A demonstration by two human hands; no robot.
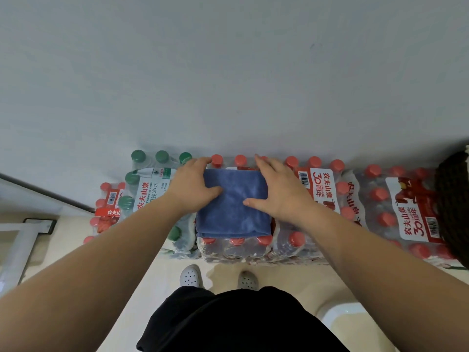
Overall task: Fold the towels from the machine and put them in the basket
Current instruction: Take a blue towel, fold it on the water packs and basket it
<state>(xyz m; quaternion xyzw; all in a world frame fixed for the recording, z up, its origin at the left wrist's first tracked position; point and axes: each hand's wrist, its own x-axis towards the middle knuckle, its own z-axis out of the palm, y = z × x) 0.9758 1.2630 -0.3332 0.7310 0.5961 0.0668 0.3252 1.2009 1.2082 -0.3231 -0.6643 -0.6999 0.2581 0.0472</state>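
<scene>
Pressing down on a folded blue towel (pixel 234 209), both hands lie flat with fingers spread rather than pinching: the left hand (pixel 193 186) on its far-left corner, the right hand (pixel 276 191) on its far-right edge. The towel rests on shrink-wrapped packs of red-capped bottles (pixel 317 196) against the wall, probably used as a makeshift table because their tops form a level surface. The flat palms seem meant to smooth the layers and set the creases. A dark woven shape (pixel 454 207) at the far right may be the basket; I cannot tell.
</scene>
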